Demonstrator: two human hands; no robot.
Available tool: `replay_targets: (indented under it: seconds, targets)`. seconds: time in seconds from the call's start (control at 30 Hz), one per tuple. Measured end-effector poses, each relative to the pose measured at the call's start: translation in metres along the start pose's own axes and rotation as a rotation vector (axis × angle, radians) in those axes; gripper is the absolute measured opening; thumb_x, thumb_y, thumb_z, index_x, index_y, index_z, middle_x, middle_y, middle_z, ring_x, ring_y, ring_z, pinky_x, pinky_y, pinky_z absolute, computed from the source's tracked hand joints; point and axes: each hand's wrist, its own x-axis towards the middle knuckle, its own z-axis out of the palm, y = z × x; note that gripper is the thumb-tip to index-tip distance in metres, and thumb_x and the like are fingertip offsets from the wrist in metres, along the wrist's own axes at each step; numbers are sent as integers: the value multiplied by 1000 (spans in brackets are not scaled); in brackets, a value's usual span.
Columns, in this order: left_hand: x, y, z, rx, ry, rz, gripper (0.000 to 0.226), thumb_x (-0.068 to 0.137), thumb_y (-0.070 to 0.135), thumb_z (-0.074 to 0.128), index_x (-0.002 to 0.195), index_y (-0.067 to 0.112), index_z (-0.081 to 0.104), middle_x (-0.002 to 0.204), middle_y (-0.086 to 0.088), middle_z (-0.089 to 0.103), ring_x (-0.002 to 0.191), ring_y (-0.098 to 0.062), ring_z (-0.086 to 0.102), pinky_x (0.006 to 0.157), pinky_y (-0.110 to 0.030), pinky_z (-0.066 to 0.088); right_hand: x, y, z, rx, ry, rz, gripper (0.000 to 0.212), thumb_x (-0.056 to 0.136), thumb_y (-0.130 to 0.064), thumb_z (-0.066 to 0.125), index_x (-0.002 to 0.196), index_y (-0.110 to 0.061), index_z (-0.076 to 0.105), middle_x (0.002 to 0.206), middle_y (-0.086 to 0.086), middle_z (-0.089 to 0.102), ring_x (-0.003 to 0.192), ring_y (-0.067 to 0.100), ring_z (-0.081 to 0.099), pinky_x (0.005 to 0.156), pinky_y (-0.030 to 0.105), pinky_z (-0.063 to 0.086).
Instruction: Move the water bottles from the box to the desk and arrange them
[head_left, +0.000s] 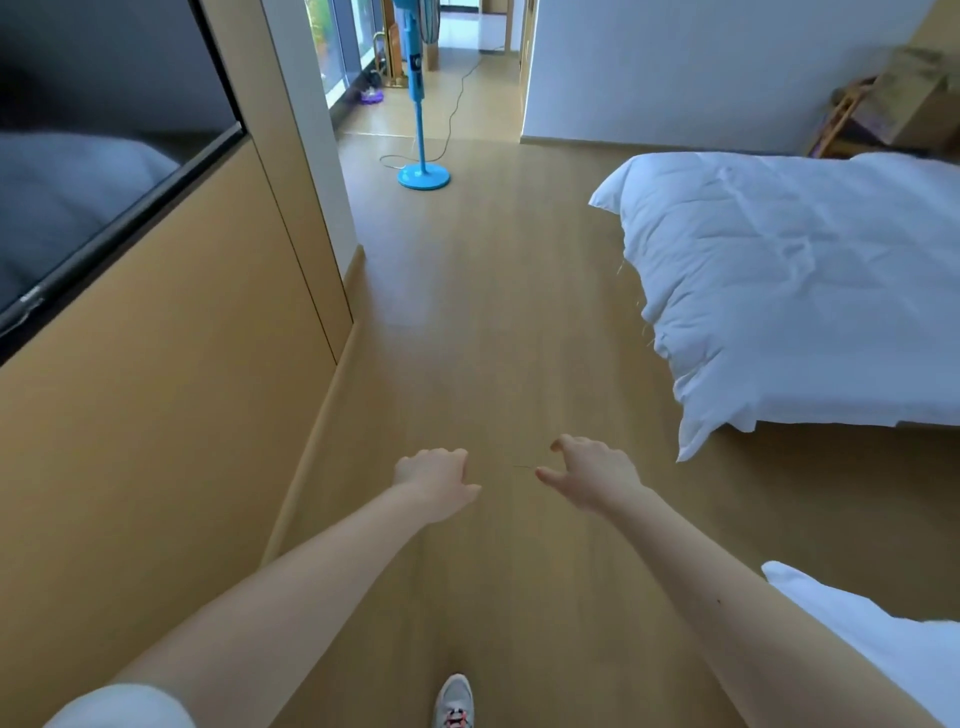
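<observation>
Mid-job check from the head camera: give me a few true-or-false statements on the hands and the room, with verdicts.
1. The left hand and the right hand hold nothing. True.
2. A water bottle is in view. False: none shows.
3. The blue fan stands on the floor beyond the hands. True.
4. The bed lies on the person's left. False: it is on the right; a television hangs on the left.

Both bare forearms reach straight forward, side by side. The left hand (439, 480) is palm down, its fingers loosely curled and holding nothing. Just beside it, the right hand (592, 475) has thumb and fingers loosely spread, also holding nothing.
</observation>
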Motion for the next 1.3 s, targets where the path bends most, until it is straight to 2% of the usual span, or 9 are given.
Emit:
replay_targets:
  seconds: [0.17, 0.4, 0.53, 0.73, 0.87, 1.0, 1.3]
  targets:
    - [59, -5, -20, 7, -47, 31, 36, 96, 49, 45, 114, 19, 53, 115, -3, 60, 106, -24, 56, 76, -33, 39, 52, 0, -12, 9, -41, 34, 55, 96, -54, 43, 140, -20, 41, 139, 6, 51, 127, 25, 48, 97, 37, 40]
    - [145, 9, -47, -45, -140, 47, 33, 95, 50, 47, 109, 20, 53, 108, -1, 61, 94, -21, 56, 68, -31, 39, 130, 26, -33, 67, -59, 41, 54, 96, -54, 43, 141, -25, 39, 142, 4, 49, 128, 24, 47, 98, 38, 39]
    - [206, 27, -66, -12, -131, 26, 34, 95, 49, 49, 112, 21, 54, 111, 0, 60, 101, -22, 57, 73, -30, 40, 195, 52, -51, 96, -71, 33, 52, 96, -53, 43, 141, -26, 39, 141, 4, 49, 128, 23, 46, 98, 38, 37]
    - [304, 75, -114, 25, -164, 8, 34, 95, 49, 48, 113, 20, 54, 111, 0, 61, 100, -21, 58, 73, -30, 43, 302, 101, -104, 123, -98, -5, 53, 96, -54, 43, 140, -25, 40, 140, 4, 50, 127, 23, 48, 97, 38, 39]
    - [373, 101, -159, 47, -111, -13, 31, 96, 45, 48, 112, 19, 54, 111, -1, 61, 101, -22, 57, 74, -31, 42, 368, 138, -143, 167, -84, -6, 53, 96, -53, 44, 140, -24, 40, 138, 5, 51, 126, 24, 49, 95, 38, 40]
    - [429, 120, -187, 76, -107, -13, 30, 95, 47, 47, 109, 20, 54, 112, 0, 60, 103, -22, 56, 73, -31, 39, 417, 166, -165, 198, -89, 7, 53, 96, -52, 44, 140, -24, 40, 137, 5, 52, 124, 24, 50, 92, 37, 42]
    - [540, 138, -225, 94, -143, 41, 35, 96, 47, 48, 114, 18, 55, 117, -3, 56, 104, -24, 55, 84, -36, 48, 510, 206, -202, 239, -123, 52, 52, 96, -51, 45, 141, -25, 40, 139, 4, 51, 124, 23, 50, 94, 36, 43]
